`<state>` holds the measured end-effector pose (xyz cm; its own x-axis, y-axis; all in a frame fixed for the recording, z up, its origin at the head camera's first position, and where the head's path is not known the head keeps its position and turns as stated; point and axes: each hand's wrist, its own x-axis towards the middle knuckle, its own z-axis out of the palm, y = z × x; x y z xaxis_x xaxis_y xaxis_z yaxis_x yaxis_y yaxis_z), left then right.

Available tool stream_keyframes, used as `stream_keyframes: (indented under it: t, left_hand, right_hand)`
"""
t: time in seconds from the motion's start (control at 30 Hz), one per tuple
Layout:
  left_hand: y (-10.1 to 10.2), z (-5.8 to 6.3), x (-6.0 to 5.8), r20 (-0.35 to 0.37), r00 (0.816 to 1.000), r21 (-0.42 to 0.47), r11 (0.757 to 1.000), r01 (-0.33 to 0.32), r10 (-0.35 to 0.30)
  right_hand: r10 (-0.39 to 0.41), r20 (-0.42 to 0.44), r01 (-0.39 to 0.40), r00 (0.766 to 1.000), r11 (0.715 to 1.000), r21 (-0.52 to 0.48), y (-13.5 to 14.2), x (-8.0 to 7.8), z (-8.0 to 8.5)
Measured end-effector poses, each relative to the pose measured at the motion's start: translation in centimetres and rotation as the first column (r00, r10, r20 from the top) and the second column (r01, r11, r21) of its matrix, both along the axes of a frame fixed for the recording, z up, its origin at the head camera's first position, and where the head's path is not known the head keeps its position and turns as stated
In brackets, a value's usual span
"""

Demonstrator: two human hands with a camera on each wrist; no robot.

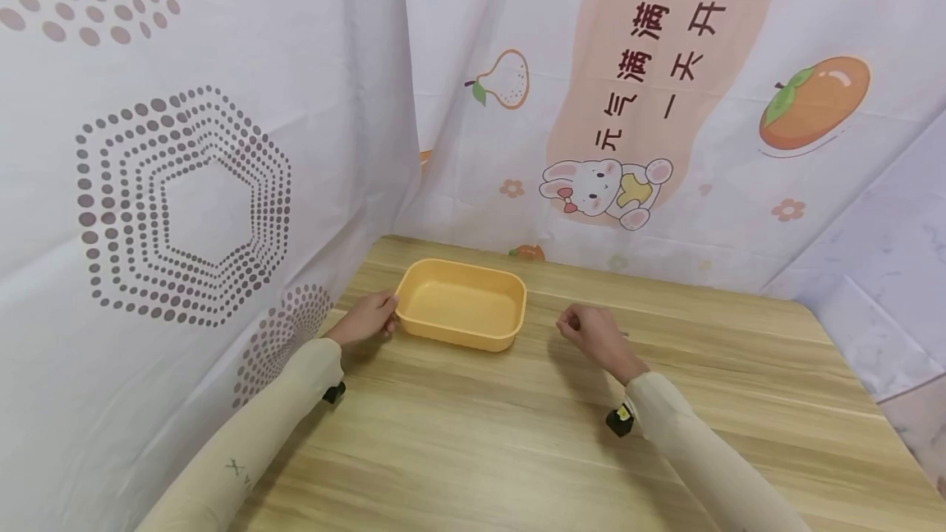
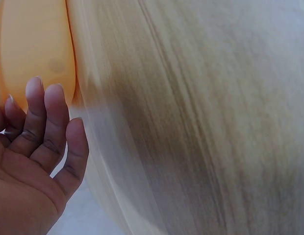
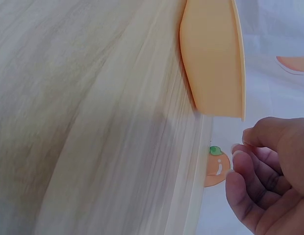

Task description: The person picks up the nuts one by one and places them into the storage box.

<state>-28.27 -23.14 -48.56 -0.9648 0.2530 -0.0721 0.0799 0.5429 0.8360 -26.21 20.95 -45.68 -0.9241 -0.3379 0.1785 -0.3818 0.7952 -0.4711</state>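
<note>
A shallow yellow-orange plastic tray (image 1: pixel 461 343) with rounded corners sits toward the back left of the wooden table. At its left end my left hand (image 1: pixel 367 318) grips the rim between thumb and index finger. In the left wrist view, the other fingers (image 2: pixel 46 110) of that hand are bent beside the tray's end wall (image 2: pixel 39 44). To the right of the tray, apart from it, my right hand (image 1: pixel 593 337) hovers with loosely curled fingers. The right wrist view shows its thumb close to the fingertips, with nothing seen between them, and the tray's side (image 3: pixel 213 58) beyond.
A wood-grain table (image 1: pixel 473 433) fills the foreground, its rounded back right corner in sight. A dotted white curtain (image 1: pixel 332 105) hangs close along the left edge. Behind the table stands a white cloth (image 1: pixel 510 138) printed with fruit, a rabbit and lettering.
</note>
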Motion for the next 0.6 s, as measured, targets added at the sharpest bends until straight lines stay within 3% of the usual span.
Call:
stream_keyframes:
  t: [0.6]
  left_hand:
    - [0.1, 0.4, 0.3, 0.02, 1.0, 0.032, 0.999, -0.017, 0.017]
  right_hand:
    - [0.032, 0.008, -0.031, 0.999, 0.999, -0.033, -2.1, 0.1, 0.3]
